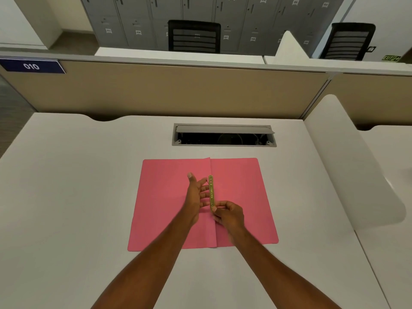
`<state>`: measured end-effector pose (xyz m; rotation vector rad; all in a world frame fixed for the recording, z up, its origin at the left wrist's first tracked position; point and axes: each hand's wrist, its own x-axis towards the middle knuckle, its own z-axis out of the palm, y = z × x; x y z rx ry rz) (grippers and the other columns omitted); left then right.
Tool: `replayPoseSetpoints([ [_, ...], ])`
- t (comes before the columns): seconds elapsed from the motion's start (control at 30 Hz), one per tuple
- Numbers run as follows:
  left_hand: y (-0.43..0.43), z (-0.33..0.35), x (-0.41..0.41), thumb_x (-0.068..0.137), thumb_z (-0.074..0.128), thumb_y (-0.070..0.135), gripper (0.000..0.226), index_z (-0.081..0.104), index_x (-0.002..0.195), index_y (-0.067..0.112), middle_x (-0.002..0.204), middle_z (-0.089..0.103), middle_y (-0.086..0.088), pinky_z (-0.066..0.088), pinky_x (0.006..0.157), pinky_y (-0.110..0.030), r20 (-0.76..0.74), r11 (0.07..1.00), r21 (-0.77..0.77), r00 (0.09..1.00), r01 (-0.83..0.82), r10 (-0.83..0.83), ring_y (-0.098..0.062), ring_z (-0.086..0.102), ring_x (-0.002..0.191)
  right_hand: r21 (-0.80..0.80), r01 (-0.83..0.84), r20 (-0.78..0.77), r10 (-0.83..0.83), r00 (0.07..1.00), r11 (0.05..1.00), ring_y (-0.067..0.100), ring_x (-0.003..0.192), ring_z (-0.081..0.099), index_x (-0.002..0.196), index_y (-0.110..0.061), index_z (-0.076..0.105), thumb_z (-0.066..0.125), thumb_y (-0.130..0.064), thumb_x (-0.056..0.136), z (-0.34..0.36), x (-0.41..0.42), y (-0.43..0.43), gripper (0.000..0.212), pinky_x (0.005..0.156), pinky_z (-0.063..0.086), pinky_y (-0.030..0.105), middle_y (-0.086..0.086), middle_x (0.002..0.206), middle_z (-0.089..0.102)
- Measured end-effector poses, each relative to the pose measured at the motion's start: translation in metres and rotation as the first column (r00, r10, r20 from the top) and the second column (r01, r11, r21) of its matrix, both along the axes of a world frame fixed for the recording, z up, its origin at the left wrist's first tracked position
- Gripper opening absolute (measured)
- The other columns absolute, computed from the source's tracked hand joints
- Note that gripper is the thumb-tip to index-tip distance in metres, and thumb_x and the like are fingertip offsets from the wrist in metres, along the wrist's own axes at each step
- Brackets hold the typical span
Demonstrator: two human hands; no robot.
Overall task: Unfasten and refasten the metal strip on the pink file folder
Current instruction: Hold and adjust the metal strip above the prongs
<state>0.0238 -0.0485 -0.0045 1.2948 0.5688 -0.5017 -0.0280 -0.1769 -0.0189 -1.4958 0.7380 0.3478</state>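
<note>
While your right hand [227,214] pinches the near end of the metal strip [211,194] between thumb and forefinger, your left hand [196,195] is spread wide, its fingertips [204,181] touching or just beside the strip's left edge, holding nothing. That split makes sense: the pinch seems to be working the near end, and the open left fingers steady the rest so the strip does not twist. Whether the near end is lifted or lying flat cannot be told.

Outward from the fingers, the strip runs along the centre fold of the pink file folder [169,210], closer to its far edge than its near one. Opened flat, the folder lies in the middle of the desk [78,197], its near edge well back from the desk's front edge, which leaves your forearms room to rest. Near the desk's far edge sits an open cable hatch [224,136], well apart from the folder.
</note>
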Motion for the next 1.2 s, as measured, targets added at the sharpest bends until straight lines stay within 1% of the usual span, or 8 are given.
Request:
replayPoseSetpoints([
  [0.1, -0.0023, 0.0013, -0.0007, 0.101, 0.002, 0.080, 0.099, 0.053, 0.160, 0.020, 0.158, 0.058, -0.018, 0.059, 0.093, -0.042, -0.015, 0.999, 0.015, 0.999, 0.034, -0.033, -0.039, 0.065, 0.128, 0.013, 0.003, -0.002, -0.003, 1.000, 1.000, 0.028, 0.086, 0.074, 0.101, -0.004, 0.081, 0.079, 0.002, 0.091, 0.0015, 0.0007, -0.0004, 0.012, 0.093, 0.067, 0.052, 0.024, 0.105, 0.082],
  [0.33, -0.0018, 0.0003, -0.0030, 0.100, 0.004, 0.082, 0.101, 0.057, 0.157, 0.018, 0.155, 0.061, -0.018, 0.056, 0.099, -0.047, -0.044, 0.999, 0.028, 0.998, 0.041, -0.040, -0.039, 0.063, 0.130, 0.033, -0.001, 0.003, 0.001, 1.000, 0.999, 0.029, 0.083, 0.072, 0.103, -0.001, 0.080, 0.078, 0.004, 0.091, 0.0027, 0.0009, 0.0004, 0.013, 0.093, 0.064, 0.057, 0.028, 0.106, 0.080],
  [0.53, 0.0008, 0.0026, -0.0037, 0.101, 0.005, 0.080, 0.098, 0.057, 0.157, 0.019, 0.158, 0.060, -0.016, 0.058, 0.083, -0.038, -0.057, 0.999, 0.020, 0.998, 0.026, -0.025, -0.041, 0.062, 0.135, -0.003, -0.040, -0.021, 0.040, 0.999, 0.999, 0.022, 0.062, 0.065, 0.097, -0.004, 0.082, 0.079, 0.000, 0.091, 0.0048, 0.0009, 0.0015, 0.008, 0.057, 0.060, 0.032, 0.030, 0.094, 0.079],
  [0.63, 0.0020, 0.0042, -0.0033, 0.102, 0.005, 0.080, 0.097, 0.056, 0.158, 0.019, 0.161, 0.058, -0.015, 0.057, 0.091, -0.043, -0.056, 1.000, 0.022, 0.998, 0.014, -0.012, -0.042, 0.059, 0.140, -0.007, -0.034, -0.042, 0.034, 0.999, 0.999, 0.024, 0.064, 0.066, 0.097, -0.004, 0.083, 0.080, 0.000, 0.090, 0.0050, -0.0002, 0.0028, 0.008, 0.060, 0.061, 0.033, 0.028, 0.093, 0.080],
  [0.87, 0.0020, 0.0042, -0.0032, 0.102, 0.008, 0.080, 0.096, 0.056, 0.158, 0.018, 0.157, 0.061, -0.015, 0.057, 0.086, -0.038, -0.054, 1.000, -0.009, 0.998, 0.008, -0.008, -0.039, 0.063, 0.135, -0.010, -0.012, -0.026, 0.011, 1.000, 1.000, 0.028, 0.066, 0.067, 0.097, -0.001, 0.082, 0.078, 0.000, 0.091, 0.0063, 0.0000, 0.0071, 0.008, 0.060, 0.061, 0.033, 0.031, 0.095, 0.080],
  [1.03, 0.0025, 0.0023, -0.0025, 0.103, 0.011, 0.079, 0.094, 0.055, 0.158, 0.018, 0.158, 0.060, -0.014, 0.057, 0.103, -0.049, -0.046, 1.000, -0.013, 0.999, 0.021, -0.021, -0.041, 0.061, 0.139, -0.044, -0.004, -0.017, 0.003, 1.000, 0.999, 0.024, 0.063, 0.069, 0.094, -0.002, 0.082, 0.077, 0.002, 0.091, 0.0060, 0.0023, 0.0086, 0.007, 0.057, 0.063, 0.031, 0.028, 0.091, 0.081],
  [1.13, 0.0048, 0.0024, -0.0033, 0.105, 0.014, 0.076, 0.089, 0.056, 0.157, 0.016, 0.152, 0.063, -0.014, 0.061, 0.089, -0.041, -0.034, 1.000, -0.006, 0.999, 0.026, -0.027, -0.038, 0.066, 0.129, -0.064, 0.011, -0.017, -0.012, 1.000, 0.998, 0.023, 0.061, 0.071, 0.090, -0.005, 0.082, 0.076, 0.003, 0.091, 0.0020, 0.0026, 0.0084, 0.010, 0.059, 0.066, 0.033, 0.026, 0.089, 0.081],
  [1.2, 0.0064, 0.0004, -0.0033, 0.109, 0.022, 0.070, 0.081, 0.063, 0.148, 0.012, 0.130, 0.072, -0.011, 0.059, 0.074, -0.034, -0.011, 1.000, 0.011, 1.000, -0.006, 0.006, -0.029, 0.071, 0.104, -0.089, 0.010, -0.019, -0.011, 1.000, 0.996, 0.024, 0.063, 0.071, 0.090, -0.006, 0.082, 0.075, 0.003, 0.091, -0.0013, 0.0033, 0.0081, 0.011, 0.066, 0.068, 0.039, 0.025, 0.090, 0.082],
])
